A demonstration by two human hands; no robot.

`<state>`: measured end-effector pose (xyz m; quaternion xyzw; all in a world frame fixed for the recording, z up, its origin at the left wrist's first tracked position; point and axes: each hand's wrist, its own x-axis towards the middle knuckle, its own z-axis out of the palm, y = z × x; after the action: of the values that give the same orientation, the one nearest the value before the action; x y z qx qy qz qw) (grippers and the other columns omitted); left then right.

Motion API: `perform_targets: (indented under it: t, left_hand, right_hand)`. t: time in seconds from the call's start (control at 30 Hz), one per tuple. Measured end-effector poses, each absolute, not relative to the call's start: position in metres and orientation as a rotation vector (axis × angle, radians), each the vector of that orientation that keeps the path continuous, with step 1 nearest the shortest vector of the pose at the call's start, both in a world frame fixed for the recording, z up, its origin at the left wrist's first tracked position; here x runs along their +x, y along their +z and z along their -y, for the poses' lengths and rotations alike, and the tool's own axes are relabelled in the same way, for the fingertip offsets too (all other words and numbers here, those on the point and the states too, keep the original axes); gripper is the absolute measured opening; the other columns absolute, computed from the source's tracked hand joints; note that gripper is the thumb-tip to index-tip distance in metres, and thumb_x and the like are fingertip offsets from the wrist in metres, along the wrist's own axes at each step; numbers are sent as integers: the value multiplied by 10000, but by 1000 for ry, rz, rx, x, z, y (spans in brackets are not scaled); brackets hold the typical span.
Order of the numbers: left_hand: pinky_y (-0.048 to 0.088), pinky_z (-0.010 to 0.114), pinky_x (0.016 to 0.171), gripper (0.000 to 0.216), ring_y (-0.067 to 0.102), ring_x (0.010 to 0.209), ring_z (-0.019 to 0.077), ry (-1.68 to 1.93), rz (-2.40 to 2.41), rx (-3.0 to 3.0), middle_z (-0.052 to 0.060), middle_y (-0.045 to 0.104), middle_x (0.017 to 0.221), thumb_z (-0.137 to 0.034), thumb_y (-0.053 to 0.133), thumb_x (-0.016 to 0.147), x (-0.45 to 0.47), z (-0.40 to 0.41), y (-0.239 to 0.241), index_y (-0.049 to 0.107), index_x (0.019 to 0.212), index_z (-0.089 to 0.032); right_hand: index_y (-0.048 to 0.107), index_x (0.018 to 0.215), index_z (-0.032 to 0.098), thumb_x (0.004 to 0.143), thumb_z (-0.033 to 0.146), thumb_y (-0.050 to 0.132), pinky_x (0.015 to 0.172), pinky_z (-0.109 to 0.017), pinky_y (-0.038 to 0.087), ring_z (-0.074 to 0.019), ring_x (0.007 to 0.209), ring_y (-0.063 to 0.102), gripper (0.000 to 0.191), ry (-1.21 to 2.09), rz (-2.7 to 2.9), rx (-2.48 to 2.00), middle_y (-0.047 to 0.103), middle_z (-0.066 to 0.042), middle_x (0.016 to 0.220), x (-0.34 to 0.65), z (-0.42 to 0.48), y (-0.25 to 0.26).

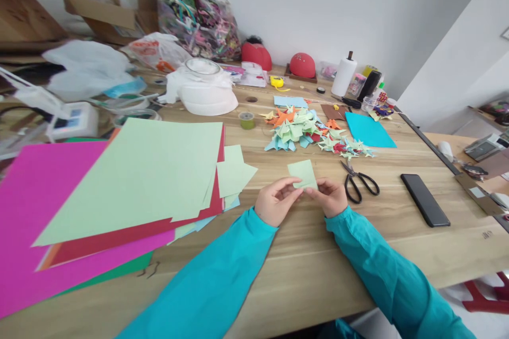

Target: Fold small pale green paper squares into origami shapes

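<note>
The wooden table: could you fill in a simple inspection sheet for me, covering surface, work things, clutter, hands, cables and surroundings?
Surface: wooden table, grain visible.
Job's things: small green paper in hand; folded paper pile beyond; scissors alongside; paper sheets stacked at left.
Clutter: phone at right; white cap and plastic bags behind the sheets.
Hands: left hand and right hand both pinch the small green paper.
Cables: cord-like strands by the white device, too blurred to be sure.
Surroundings: pale wall behind.

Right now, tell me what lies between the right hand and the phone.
In the head view, the scissors lie between the right hand and the phone.
</note>
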<state>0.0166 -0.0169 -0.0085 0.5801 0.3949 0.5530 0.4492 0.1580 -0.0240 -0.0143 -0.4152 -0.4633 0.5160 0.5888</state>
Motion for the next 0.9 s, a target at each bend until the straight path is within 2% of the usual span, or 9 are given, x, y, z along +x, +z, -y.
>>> perform_targets:
  t: [0.1, 0.3, 0.53, 0.9]
  left_hand:
    - [518, 211, 492, 215, 607, 486, 127, 1363, -1005, 1380, 17, 668, 608, -254, 673, 611, 16, 16, -9, 675, 800, -152]
    - [532, 221, 518, 188, 623, 508, 136, 1379, -1028, 1374, 37, 691, 680, -250, 686, 594, 15, 14, -12, 687, 756, -153]
    - [524, 210, 502, 223, 617, 492, 135, 1330, -1042, 1346, 13, 662, 569, -257, 697, 573, 16, 15, -10, 690, 768, -148]
    - [515, 202, 493, 228, 619, 507, 136, 1359, -1083, 1395, 24, 672, 591, -244, 688, 580, 14, 14, -12, 696, 790, -155]
  right_hand:
    - [630, 625, 162, 511, 185, 757, 489, -220, 451, -95, 470, 553, 172, 1176, 1055, -1002, 643, 26, 536, 159, 24, -15]
    - [663, 678, 157, 574, 240, 719, 468, -220, 443, -89, 449, 534, 144, 1196, 1116, -1019, 646, 9, 544, 156, 27, -11]
    - [662, 608, 157, 580, 258, 712, 452, -223, 436, -90, 426, 523, 116, 1139, 1100, -1080, 626, 9, 497, 155, 28, -7]
    - [670, 625, 165, 595, 290, 702, 468, -242, 443, -103, 436, 534, 133, 1148, 1124, -1079, 635, 2, 517, 156, 28, -8]
